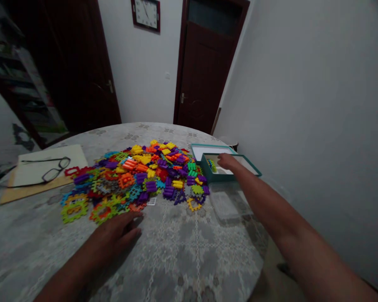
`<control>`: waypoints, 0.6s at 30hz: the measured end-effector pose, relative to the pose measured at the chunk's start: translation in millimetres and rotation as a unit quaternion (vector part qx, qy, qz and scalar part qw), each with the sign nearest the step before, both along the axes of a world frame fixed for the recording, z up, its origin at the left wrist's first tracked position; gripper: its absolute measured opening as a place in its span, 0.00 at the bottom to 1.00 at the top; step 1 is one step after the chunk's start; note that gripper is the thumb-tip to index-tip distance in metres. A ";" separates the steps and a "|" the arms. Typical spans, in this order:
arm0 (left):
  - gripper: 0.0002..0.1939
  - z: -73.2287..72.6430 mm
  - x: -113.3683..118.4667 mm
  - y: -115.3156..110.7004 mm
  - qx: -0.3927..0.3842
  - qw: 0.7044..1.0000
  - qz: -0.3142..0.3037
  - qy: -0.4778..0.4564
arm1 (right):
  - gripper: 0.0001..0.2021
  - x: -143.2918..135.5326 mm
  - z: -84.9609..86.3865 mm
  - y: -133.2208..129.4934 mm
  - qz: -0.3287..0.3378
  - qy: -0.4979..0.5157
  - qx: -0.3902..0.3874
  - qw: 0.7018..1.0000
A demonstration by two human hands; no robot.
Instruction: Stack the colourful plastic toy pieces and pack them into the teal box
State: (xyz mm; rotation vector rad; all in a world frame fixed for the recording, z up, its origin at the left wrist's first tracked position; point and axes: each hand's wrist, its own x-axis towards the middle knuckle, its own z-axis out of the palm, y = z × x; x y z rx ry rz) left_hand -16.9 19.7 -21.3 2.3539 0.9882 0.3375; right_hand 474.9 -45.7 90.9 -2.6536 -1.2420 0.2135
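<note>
And here we are in what looks like a home: dark wooden doors [204, 75], a wall clock [146, 12] up on plain white walls, a patterned cloth [176, 251] over the round counter, crowded shelves [15, 84] at left.

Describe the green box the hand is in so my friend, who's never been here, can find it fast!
Find the round table, then the big heap of colourful plastic pieces. Just right of the heap is the green box, with the right hand reaching in. It is the deeper one, with darker walls and something colourful inside; the shallow tray behind it has a lighter rim.
</note>
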 end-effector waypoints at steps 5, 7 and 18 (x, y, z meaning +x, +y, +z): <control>0.19 21.3 0.2 -4.4 0.089 0.991 0.062 -0.082 | 0.22 -59.0 4.0 -32.8 0.101 -0.090 0.186 0.973; 0.18 23.4 -5.7 2.6 0.167 0.966 0.152 -0.124 | 0.18 -94.7 -13.1 -52.2 0.240 -0.076 0.285 0.925; 0.28 -10.7 -48.8 47.4 0.207 0.883 0.414 -0.077 | 0.22 -239.5 -152.8 -92.4 0.449 0.011 0.274 0.850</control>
